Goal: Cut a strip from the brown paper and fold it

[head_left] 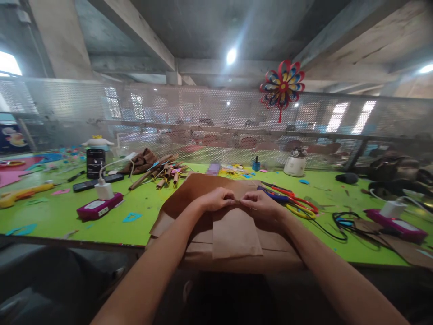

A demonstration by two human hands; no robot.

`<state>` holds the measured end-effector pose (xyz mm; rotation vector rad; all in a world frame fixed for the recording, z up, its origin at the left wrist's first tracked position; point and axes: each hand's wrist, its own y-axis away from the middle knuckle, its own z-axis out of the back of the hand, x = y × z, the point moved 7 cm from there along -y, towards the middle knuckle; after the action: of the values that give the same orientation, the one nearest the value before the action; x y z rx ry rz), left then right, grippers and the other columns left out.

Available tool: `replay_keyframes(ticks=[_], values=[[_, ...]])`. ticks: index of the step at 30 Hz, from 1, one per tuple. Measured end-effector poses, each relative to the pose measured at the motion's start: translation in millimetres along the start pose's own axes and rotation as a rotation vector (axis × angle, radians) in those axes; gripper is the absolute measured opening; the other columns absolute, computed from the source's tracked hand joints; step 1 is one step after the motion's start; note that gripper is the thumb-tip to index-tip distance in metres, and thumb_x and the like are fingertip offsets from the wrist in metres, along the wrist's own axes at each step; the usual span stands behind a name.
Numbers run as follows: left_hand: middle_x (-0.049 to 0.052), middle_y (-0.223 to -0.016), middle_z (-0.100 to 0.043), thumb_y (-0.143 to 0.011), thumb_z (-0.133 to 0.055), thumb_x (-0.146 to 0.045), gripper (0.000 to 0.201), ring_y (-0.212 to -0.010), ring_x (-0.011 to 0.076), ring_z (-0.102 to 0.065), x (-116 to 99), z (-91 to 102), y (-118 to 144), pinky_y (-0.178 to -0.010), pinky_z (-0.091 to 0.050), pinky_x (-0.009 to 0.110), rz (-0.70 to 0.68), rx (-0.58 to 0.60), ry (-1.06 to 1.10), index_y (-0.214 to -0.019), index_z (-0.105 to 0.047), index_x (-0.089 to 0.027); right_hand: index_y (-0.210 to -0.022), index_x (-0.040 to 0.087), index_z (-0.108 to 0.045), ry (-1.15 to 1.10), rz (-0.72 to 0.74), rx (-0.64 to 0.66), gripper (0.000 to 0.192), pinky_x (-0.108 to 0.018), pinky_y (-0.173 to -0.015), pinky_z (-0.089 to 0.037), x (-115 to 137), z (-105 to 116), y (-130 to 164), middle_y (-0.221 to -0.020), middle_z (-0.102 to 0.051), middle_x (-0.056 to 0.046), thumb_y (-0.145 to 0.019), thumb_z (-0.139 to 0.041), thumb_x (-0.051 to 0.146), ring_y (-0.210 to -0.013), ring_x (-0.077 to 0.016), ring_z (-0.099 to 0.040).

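Note:
A small piece of brown paper [236,234] hangs toward me, its far edge pinched between the fingertips of both hands. My left hand [219,199] is closed on the left part of that edge. Close beside it, my right hand [254,201] pinches the right part, with thumb and fingers together. The edge between the fingertips looks narrow, perhaps curled or folded; I cannot tell which. Beneath lies a larger brown paper sheet [192,194], with folds near the table's front edge. Just beyond my right hand are scissors with red handles [304,203] and a blue-handled tool [275,195].
Brown paper tubes [165,174] lie in a pile at the back left. Purple power strips [99,206] sit left and right, near phones [95,163] and a black cable [338,225]. A white jar [295,162] stands before the mesh screen [203,108]. Yellow glue gun [25,194] at far left.

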<state>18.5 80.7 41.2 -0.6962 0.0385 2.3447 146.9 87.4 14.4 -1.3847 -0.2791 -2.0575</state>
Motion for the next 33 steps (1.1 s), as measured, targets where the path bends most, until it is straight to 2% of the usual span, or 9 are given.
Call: replay_keyframes(ticks=[3,6,9,14,18,22,25,30,33], values=[[0.005,-0.084,-0.066,-0.084,-0.054,-0.033,0.027,-0.075,0.0140,-0.055,-4.5,-0.5,1.3,-0.068,-0.039,0.021,-0.015,-0.029,0.008,-0.093,-0.067,-0.011,-0.085,0.013,-0.064,-0.015,0.014,0.018,0.041,-0.022,-0.047,-0.027,5.5,-6.3,2.1,-0.064,-0.050,-0.001,-0.078,-0.057,0.053,-0.056,-0.0102,-0.037],[0.005,-0.085,-0.067,-0.084,-0.054,-0.034,0.029,-0.076,0.0144,-0.056,-7.4,-0.3,2.2,-0.069,-0.040,0.021,-0.013,-0.037,0.026,-0.094,-0.067,-0.011,-0.074,0.013,-0.062,0.072,0.060,-0.003,0.041,-0.023,-0.046,-0.024,10.9,-5.0,2.2,-0.060,-0.045,0.000,-0.077,-0.058,0.054,-0.055,-0.0097,-0.032],[0.005,-0.089,-0.068,-0.085,-0.052,-0.038,0.033,-0.079,0.0148,-0.056,-4.8,0.6,3.1,-0.071,-0.040,0.021,0.016,0.001,0.026,-0.099,-0.068,-0.013,-0.068,0.013,-0.058,0.108,0.060,-0.016,0.043,-0.023,-0.045,-0.020,7.5,-0.3,1.2,-0.057,-0.038,0.003,-0.078,-0.056,0.054,-0.053,-0.0083,-0.027],[0.003,-0.081,-0.067,-0.086,-0.050,-0.036,0.033,-0.072,0.0128,-0.053,4.5,2.6,5.2,-0.065,-0.037,0.020,0.060,0.072,-0.014,-0.096,-0.070,-0.012,-0.066,0.014,-0.056,0.127,0.010,0.074,0.041,-0.023,-0.046,-0.019,-7.8,6.2,-4.3,-0.054,-0.038,0.005,-0.078,-0.055,0.054,-0.050,-0.0075,-0.029],[0.001,-0.072,-0.064,-0.085,-0.052,-0.035,0.030,-0.066,0.0109,-0.049,1.9,4.3,4.8,-0.061,-0.033,0.020,0.029,0.040,-0.068,-0.089,-0.071,-0.012,-0.061,0.015,-0.051,0.048,0.039,0.159,0.041,-0.023,-0.048,-0.021,-9.6,8.0,-6.8,-0.052,-0.038,0.005,-0.077,-0.058,0.052,-0.049,-0.0076,-0.029],[0.001,-0.070,-0.063,-0.085,-0.051,-0.034,0.029,-0.063,0.0104,-0.047,-1.6,4.9,3.4,-0.060,-0.033,0.020,-0.001,-0.008,-0.116,-0.087,-0.071,-0.013,-0.063,0.016,-0.051,-0.111,0.009,0.144,0.039,-0.023,-0.047,-0.021,-9.0,3.5,-2.1,-0.053,-0.036,0.005,-0.075,-0.062,0.051,-0.050,-0.0077,-0.027],[0.001,-0.069,-0.062,-0.084,-0.052,-0.032,0.026,-0.062,0.0103,-0.047,0.2,3.4,2.5,-0.059,-0.033,0.019,0.001,-0.007,-0.132,-0.085,-0.071,-0.013,-0.069,0.016,-0.052,-0.167,-0.025,0.113,0.036,-0.022,-0.046,-0.022,-7.9,-4.0,2.2,-0.056,-0.039,0.005,-0.078,-0.059,0.051,-0.050,-0.0081,-0.031],[0.002,-0.073,-0.064,-0.085,-0.051,-0.035,0.029,-0.065,0.0108,-0.048,2.0,-1.8,2.0,-0.060,-0.034,0.019,0.023,0.047,-0.102,-0.091,-0.071,-0.013,-0.072,0.013,-0.060,0.090,0.055,0.101,0.040,-0.022,-0.049,-0.024,1.7,-6.3,0.1,-0.061,-0.043,0.002,-0.080,-0.056,0.053,-0.056,-0.0088,-0.033],[0.001,-0.075,-0.064,-0.084,-0.053,-0.036,0.030,-0.067,0.0111,-0.049,3.0,-0.5,3.1,-0.061,-0.035,0.019,0.050,0.056,-0.052,-0.093,-0.071,-0.014,-0.072,0.013,-0.059,0.209,0.113,0.118,0.041,-0.023,-0.051,-0.025,4.2,-1.8,-3.1,-0.061,-0.042,0.003,-0.082,-0.051,0.053,-0.057,-0.0091,-0.033]])
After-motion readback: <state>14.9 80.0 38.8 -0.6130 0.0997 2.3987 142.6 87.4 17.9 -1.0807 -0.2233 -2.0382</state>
